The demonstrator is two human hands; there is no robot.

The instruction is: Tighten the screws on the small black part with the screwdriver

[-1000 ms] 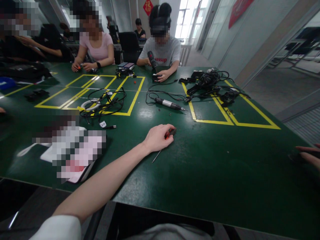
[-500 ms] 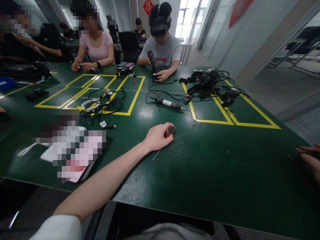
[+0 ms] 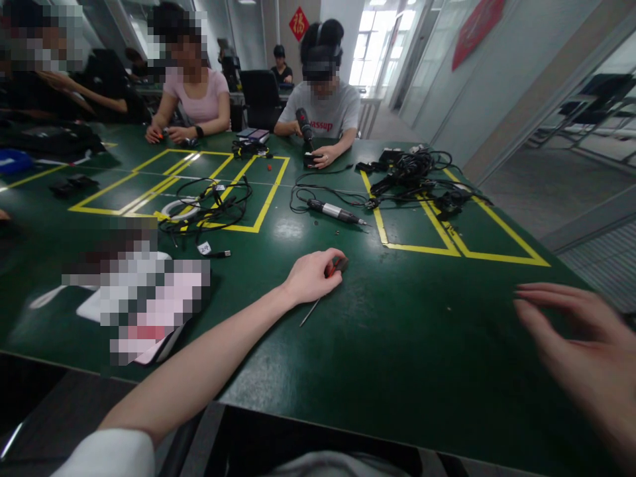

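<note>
The screwdriver (image 3: 310, 312) slants across the worktop (image 3: 422, 371), its slim, straight metal shaft pointing toward the near edge and leftward, the handle end away and to the right. The left hand (image 3: 314, 275) lies over it, fingers curled around the orange-and-dark handle; the shaft emerges below the palm. The right hand (image 3: 596, 361), blurred, is spread with thumb apart, well to the screwdriver's right. The worktop is smooth, glossy green.

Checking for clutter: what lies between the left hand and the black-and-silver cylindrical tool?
In the head view, tiny pieces, too small to identify, lie between them on the green tabletop.
</note>
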